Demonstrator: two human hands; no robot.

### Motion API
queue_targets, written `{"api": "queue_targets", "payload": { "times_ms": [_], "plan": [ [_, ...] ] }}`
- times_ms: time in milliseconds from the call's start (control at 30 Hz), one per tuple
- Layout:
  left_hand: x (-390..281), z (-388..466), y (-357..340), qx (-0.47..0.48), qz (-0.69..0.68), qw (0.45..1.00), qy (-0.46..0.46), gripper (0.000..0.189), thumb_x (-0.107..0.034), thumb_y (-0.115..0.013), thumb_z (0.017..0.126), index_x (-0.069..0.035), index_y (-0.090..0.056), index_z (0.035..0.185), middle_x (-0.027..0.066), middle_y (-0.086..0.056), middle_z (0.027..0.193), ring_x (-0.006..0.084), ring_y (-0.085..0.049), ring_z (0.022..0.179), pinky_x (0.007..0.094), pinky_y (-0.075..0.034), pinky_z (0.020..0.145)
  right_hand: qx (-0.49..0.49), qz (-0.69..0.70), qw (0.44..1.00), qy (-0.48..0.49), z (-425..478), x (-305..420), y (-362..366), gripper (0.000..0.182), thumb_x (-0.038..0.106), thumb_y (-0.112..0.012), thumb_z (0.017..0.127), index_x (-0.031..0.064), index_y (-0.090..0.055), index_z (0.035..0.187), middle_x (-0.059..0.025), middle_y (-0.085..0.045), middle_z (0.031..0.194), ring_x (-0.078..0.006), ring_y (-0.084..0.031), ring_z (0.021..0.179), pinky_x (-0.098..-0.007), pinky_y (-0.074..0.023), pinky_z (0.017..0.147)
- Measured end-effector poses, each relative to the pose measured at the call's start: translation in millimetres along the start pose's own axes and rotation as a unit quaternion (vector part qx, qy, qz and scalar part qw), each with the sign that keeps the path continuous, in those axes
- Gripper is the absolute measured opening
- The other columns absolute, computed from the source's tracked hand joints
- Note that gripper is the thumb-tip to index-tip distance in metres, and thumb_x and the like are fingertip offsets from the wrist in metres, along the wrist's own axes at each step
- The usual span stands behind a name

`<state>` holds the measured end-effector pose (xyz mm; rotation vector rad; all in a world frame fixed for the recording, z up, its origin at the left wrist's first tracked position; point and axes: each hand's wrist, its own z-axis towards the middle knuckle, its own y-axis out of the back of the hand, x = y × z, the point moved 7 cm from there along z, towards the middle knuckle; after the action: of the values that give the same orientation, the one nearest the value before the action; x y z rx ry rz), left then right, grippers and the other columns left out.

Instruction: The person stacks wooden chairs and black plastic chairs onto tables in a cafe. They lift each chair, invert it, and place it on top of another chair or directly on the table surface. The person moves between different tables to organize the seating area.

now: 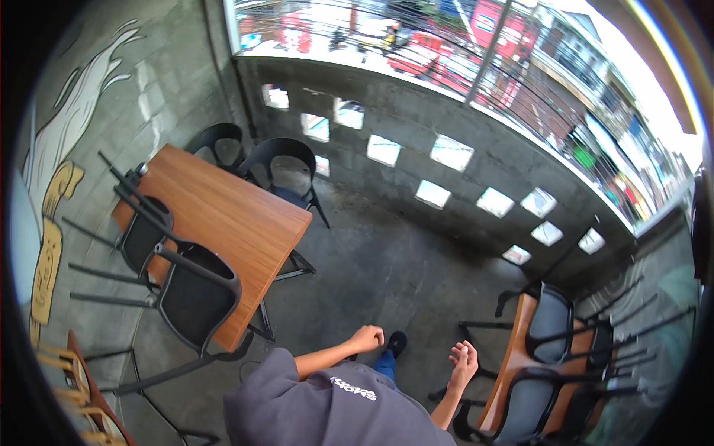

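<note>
My left hand is loosely curled in front of my body, with nothing visible in it. My right hand hangs out to the right, fingers apart and holding nothing. Ahead to the left stands a wooden-topped table on black metal legs. Two black chairs, a near one and a far one, rest upturned on its left side, their legs in the air. Nearest to my right hand is a second wooden table, which carries several upturned dark chairs.
Two black armchairs, one nearer and one behind, stand upright beyond the left table. A concrete wall with square openings runs ahead beneath a wide window opening. Wooden furniture shows at lower left. Below me is bare concrete floor.
</note>
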<state>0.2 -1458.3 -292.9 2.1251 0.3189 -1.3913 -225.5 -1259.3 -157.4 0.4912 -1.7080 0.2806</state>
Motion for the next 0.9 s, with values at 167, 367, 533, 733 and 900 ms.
{"api": "queue_targets", "payload": {
  "times_ms": [167, 367, 533, 733, 900],
  "plan": [
    [-33, 84, 89, -0.264, -0.09, 0.96, -0.014, 0.019, 0.0, -0.05, 0.074, -0.004, -0.069, 0.076, 0.0097, -0.069, 0.07, 0.0219, -0.069, 0.07, 0.0331, -0.053, 0.067, 0.092, -0.02, 0.995, 0.035, 130, 29, -34, 0.029, 0.022, -0.054, 0.101, 0.0015, -0.061, 0.121, -0.0085, -0.068, 0.107, -0.0152, -0.065, 0.092, -0.0262, -0.0524, 0.073],
    [-77, 140, 157, -0.384, -0.361, 0.845, -0.091, 0.05, -0.035, -0.047, 0.101, -0.003, -0.046, 0.139, 0.0136, -0.054, 0.136, 0.0254, -0.055, 0.122, 0.0375, -0.043, 0.1, 0.241, -0.023, 0.965, 0.097, 264, 82, -131, 0.036, 0.025, -0.052, 0.104, 0.0024, -0.055, 0.131, -0.01, -0.065, 0.117, -0.0168, -0.063, 0.103, -0.028, -0.0514, 0.082],
    [-129, 117, 209, -0.487, -0.336, 0.793, -0.148, 0.073, -0.053, -0.036, 0.103, -0.005, -0.022, 0.155, 0.0157, -0.034, 0.156, 0.0277, -0.037, 0.142, 0.0422, -0.031, 0.113, 0.363, -0.007, 0.919, 0.154, 308, 142, -250, 0.047, 0.034, -0.043, 0.106, 0.0015, -0.046, 0.139, -0.0148, -0.059, 0.129, -0.0234, -0.059, 0.117, -0.0342, -0.0484, 0.091],
    [-115, 121, 272, -0.614, -0.315, 0.707, -0.156, 0.07, -0.054, -0.034, 0.104, -0.006, -0.027, 0.154, 0.0167, -0.038, 0.154, 0.0287, -0.041, 0.14, 0.0427, -0.033, 0.112, 0.475, 0.019, 0.871, 0.121, 355, 133, -413, 0.053, 0.043, -0.04, 0.105, 0.0024, -0.046, 0.14, -0.0159, -0.058, 0.131, -0.0252, -0.058, 0.117, -0.0369, -0.048, 0.092],
    [-107, 126, 333, -0.717, -0.305, 0.602, -0.174, 0.07, -0.053, -0.033, 0.104, -0.004, -0.029, 0.153, 0.0165, -0.041, 0.152, 0.0285, -0.044, 0.138, 0.0417, -0.036, 0.11, 0.581, -0.02, 0.805, 0.118, 344, 152, -529, 0.054, 0.046, -0.043, 0.103, 0.0052, -0.048, 0.139, -0.0139, -0.06, 0.129, -0.0249, -0.058, 0.118, -0.0366, -0.0488, 0.091]
  ]
}}
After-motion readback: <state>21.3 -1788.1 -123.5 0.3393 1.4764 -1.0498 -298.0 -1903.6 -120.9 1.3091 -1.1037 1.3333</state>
